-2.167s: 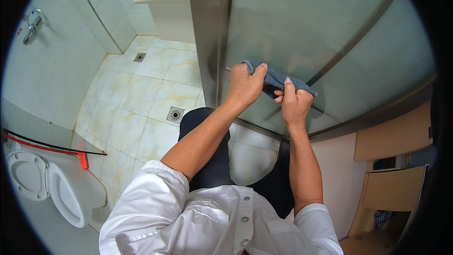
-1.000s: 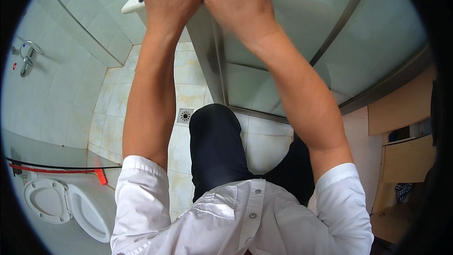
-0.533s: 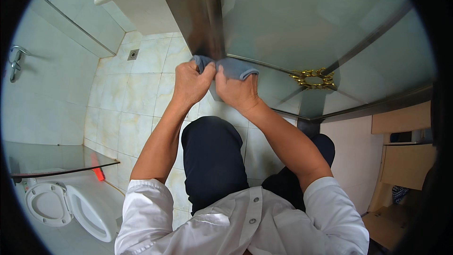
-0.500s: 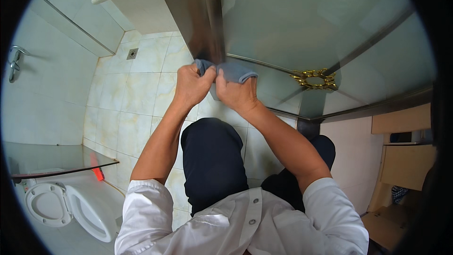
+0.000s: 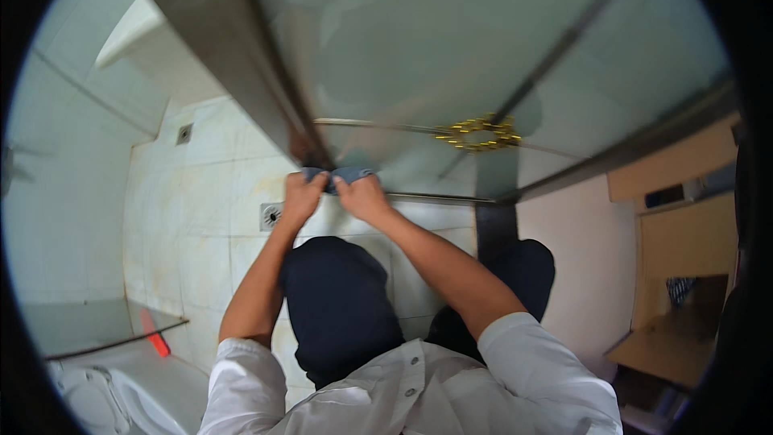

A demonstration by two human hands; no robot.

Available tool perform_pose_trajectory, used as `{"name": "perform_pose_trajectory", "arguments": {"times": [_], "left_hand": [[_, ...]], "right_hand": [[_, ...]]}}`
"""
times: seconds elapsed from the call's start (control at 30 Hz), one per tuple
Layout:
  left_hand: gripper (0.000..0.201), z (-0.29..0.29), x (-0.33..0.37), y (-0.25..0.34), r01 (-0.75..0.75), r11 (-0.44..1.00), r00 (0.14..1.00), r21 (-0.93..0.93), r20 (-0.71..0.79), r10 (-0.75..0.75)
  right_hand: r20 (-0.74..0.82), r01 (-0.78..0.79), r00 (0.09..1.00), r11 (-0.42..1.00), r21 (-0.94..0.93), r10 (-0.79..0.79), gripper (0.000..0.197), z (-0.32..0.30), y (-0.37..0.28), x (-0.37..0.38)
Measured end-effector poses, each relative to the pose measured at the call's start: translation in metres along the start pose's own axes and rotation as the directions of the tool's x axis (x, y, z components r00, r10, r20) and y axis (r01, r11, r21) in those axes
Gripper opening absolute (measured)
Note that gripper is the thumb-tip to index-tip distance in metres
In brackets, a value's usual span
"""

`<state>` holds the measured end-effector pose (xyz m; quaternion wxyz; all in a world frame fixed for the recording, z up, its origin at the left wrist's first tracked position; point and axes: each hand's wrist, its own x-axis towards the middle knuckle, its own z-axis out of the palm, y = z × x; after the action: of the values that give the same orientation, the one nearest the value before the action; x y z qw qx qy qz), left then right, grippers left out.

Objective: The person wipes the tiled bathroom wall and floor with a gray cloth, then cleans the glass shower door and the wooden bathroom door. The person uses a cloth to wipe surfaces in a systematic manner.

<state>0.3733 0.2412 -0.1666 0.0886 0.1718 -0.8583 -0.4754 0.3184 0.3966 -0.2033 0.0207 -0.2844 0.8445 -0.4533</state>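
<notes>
Both of my hands grip a grey-blue cloth wrapped over the metal-framed edge of a frosted glass door. My left hand is closed on the cloth's left part, with the thumb pressed toward the door's edge. Closed on its right part, close beside, is my right hand. The two thumbs nearly meet at the frame, low near the door's bottom corner. Folds of the cloth behind the fingers are hidden.
A gold ring-shaped ornament sits on the door. Tiled floor with a drain lies left of my legs. A toilet and a glass shelf stand lower left; wooden cabinets are at the right.
My hands and the cloth have slid down along the door's edge, toward its lower corner. The view has shifted too, and a second floor drain now shows beside my left forearm.
</notes>
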Motion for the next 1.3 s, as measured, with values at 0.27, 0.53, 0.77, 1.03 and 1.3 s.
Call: {"name": "perform_pose_trajectory", "arguments": {"times": [0.27, 0.53, 0.77, 1.03, 1.3], "left_hand": [[0.021, -0.042, -0.012, 0.129, -0.201, 0.938, 0.938, -0.282, -0.332, 0.101], [0.036, 0.006, -0.017, 0.191, -0.289, 0.95, 0.909, -0.116, -0.346, 0.234], [0.033, 0.082, -0.024, 0.205, -0.439, 0.891, 0.89, -0.114, -0.187, 0.415], [0.041, 0.176, -0.028, 0.201, -0.426, 0.9, 0.904, 0.09, 0.017, 0.426], [0.043, 0.263, -0.028, 0.167, -0.272, 0.961, 0.915, 0.046, 0.321, 0.244]], "right_hand": [[-0.063, -0.081, 0.987, 0.804, 0.589, 0.146, 0.03, -0.081, -0.079, 0.013], [-0.153, -0.022, 0.96, 0.605, 0.796, 0.236, 0.026, -0.148, -0.072, -0.006], [-0.226, -0.017, 0.872, 0.488, 0.872, 0.434, 0.031, -0.181, -0.012, -0.041], [-0.467, -0.032, 0.578, 0.59, 0.807, 0.67, 0.033, -0.185, 0.061, -0.072], [-0.234, 0.015, 0.027, 0.234, 0.972, 0.972, 0.032, -0.182, 0.13, -0.093]]}}
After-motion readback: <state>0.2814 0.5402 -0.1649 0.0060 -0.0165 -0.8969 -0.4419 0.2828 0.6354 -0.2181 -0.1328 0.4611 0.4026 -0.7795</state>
